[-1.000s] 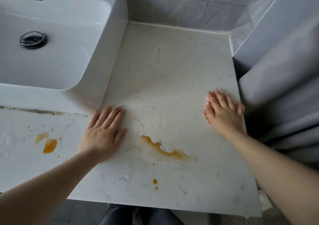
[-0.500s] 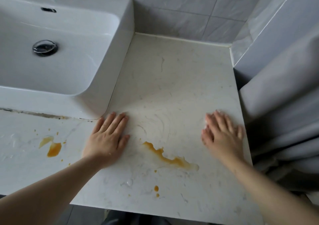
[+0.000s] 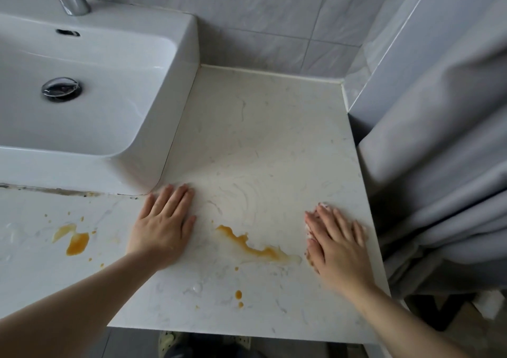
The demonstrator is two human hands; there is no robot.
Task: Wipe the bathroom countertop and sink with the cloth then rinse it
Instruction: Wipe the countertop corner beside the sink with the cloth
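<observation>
Whitish cloth (image 3: 326, 206), mostly hidden, lies flat on the pale marble-look bench (image 3: 260, 138) at the right of the frame, pinned under my right hand (image 3: 337, 245); only thin edges of it peek out past my fingertips and beside my palm. That hand is spread flat, fingers straight and close together, pressing down rather than gripping. My left hand (image 3: 162, 228) rests palm-down on the bare bench at centre left, fingers straight, holding nothing, its fingertips just beside the front corner of the white rectangular ceramic sink (image 3: 189, 55). Between my hands runs a wavy orange liquid streak (image 3: 252, 245), with small orange drops below it. A second orange puddle (image 3: 78, 243) sits at the left of the frame. A round chrome drain plug (image 3: 61, 88) shows in the sink's basin, and a grey fabric curtain (image 3: 439, 165) hangs along the right edge.
</observation>
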